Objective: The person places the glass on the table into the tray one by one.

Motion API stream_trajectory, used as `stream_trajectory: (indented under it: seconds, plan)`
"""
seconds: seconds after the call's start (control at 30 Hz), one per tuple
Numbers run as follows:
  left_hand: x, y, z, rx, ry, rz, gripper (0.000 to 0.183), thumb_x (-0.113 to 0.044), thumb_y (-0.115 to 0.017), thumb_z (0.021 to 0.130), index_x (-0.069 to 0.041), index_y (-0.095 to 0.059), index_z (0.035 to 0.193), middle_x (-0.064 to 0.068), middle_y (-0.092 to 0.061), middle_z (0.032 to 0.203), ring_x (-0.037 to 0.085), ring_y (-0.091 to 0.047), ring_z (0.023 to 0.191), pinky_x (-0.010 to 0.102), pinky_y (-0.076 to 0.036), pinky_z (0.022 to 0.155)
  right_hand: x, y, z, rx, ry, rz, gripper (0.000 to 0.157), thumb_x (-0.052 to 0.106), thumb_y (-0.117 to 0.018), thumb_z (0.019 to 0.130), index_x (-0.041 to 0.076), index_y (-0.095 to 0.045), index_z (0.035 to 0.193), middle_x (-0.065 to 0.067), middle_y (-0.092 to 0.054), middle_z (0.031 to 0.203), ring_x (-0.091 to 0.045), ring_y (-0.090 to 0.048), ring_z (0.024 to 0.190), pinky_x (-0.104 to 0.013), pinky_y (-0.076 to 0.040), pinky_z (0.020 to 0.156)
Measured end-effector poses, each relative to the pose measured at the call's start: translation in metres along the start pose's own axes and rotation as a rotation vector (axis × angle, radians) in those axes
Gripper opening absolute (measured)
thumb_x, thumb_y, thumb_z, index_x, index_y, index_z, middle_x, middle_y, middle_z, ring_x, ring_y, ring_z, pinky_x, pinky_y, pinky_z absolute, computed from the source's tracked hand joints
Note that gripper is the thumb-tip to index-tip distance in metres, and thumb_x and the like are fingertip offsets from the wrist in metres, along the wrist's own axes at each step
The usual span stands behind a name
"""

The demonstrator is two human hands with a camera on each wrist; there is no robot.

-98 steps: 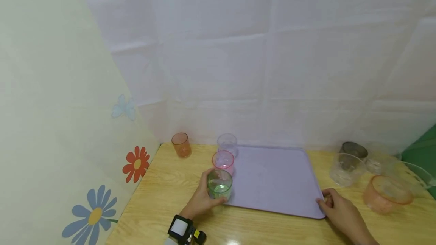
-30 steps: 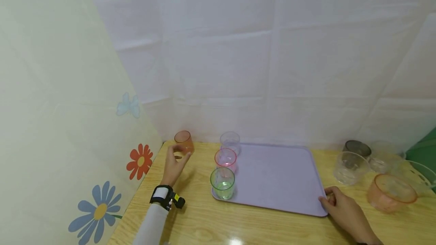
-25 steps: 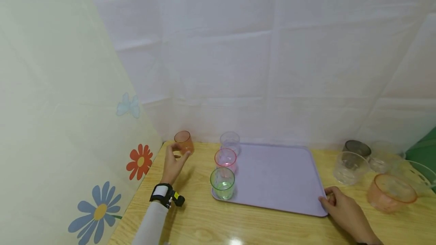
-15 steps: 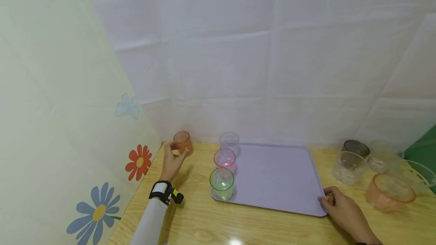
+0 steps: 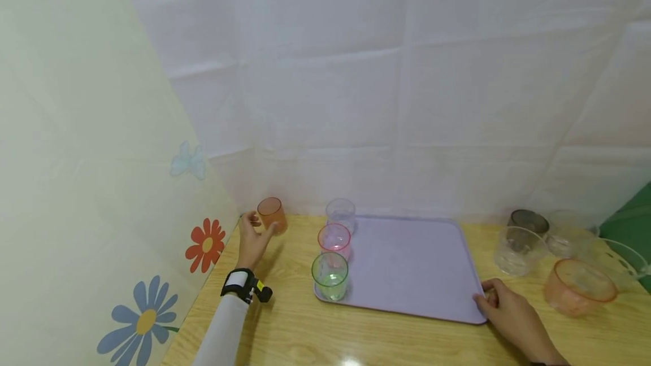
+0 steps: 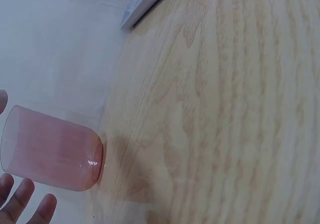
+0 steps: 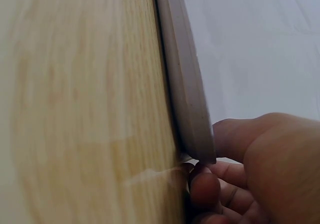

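An orange see-through cup stands upright at the table's back left. My left hand is beside it, thumb in front and fingers spread on its left; in the left wrist view the fingertips lie just off the cup's wall. My right hand pinches the near right corner of the lilac tray, thumb on top and fingers curled underneath. On the tray's left edge stand a green cup, a pink cup and a clear cup in a row.
At the right stand an orange bowl, a clear cup, a dark grey cup and other clear vessels. A white sheet hangs behind the table, and a flowered wall borders it on the left.
My left hand let go of the green cup on the tray's near left corner and moved to the orange cup. Its fingers have since spread away from the orange cup. The right hand stays put.
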State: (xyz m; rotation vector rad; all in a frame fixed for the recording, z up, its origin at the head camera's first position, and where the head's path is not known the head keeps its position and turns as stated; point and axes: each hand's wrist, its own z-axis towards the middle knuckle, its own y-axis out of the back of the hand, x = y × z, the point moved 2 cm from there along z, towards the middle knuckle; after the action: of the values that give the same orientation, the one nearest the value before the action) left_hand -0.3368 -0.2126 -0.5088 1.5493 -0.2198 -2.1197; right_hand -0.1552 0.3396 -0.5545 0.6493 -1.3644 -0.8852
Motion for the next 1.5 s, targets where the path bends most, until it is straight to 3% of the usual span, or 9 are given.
stream_trajectory:
  seconds: [0.33,0.6,0.87,1.17,1.5]
  plan:
    - [0.008,0.001,0.006,0.047,0.063,-0.021,0.081,-0.029,-0.079,0.098,0.003,-0.028,0.152,0.025,-0.034,0.149,0.042,-0.042,0.136,0.054,-0.045,0.103,0.003,0.001,0.001,0.011,-0.001,0.004,0.037,0.024,-0.070,0.100,-0.007,-0.062,0.119,0.002,-0.057,0.078,-0.006,-0.047,0.065,-0.027,-0.039,0.061]
    - [0.012,-0.001,0.007,0.050,0.047,-0.049,0.079,-0.025,-0.079,0.097,0.004,-0.028,0.151,0.028,-0.034,0.148,0.047,-0.042,0.138,0.059,-0.044,0.106,0.005,0.000,0.002,0.001,0.010,-0.002,0.036,0.023,-0.071,0.100,-0.006,-0.063,0.118,0.003,-0.057,0.078,-0.005,-0.047,0.065,-0.027,-0.039,0.061]
    - [0.015,-0.006,0.016,0.086,0.069,-0.119,0.095,-0.023,-0.077,0.099,0.006,-0.013,0.162,0.035,-0.026,0.165,0.052,-0.028,0.155,0.067,-0.027,0.124,0.007,0.002,0.002,0.009,0.003,-0.005,0.036,0.023,-0.070,0.100,-0.007,-0.062,0.118,0.002,-0.056,0.078,-0.005,-0.047,0.064,-0.027,-0.039,0.061]
    - [0.012,-0.011,0.019,0.034,0.030,-0.092,0.083,-0.014,-0.074,0.100,0.008,-0.020,0.159,0.032,-0.042,0.144,0.050,-0.044,0.136,0.065,-0.040,0.110,0.003,0.002,0.000,0.021,-0.010,-0.017,0.038,0.025,-0.069,0.101,-0.008,-0.062,0.118,0.002,-0.056,0.080,-0.007,-0.047,0.066,-0.028,-0.039,0.061]
    - [0.008,-0.010,0.020,0.058,0.058,0.011,0.078,-0.024,-0.079,0.097,0.008,-0.037,0.154,0.027,-0.036,0.139,0.043,-0.045,0.131,0.057,-0.043,0.107,0.001,0.000,0.000,0.019,-0.011,-0.014,0.038,0.026,-0.069,0.101,-0.008,-0.063,0.119,0.002,-0.056,0.080,-0.006,-0.047,0.066,-0.028,-0.039,0.061]
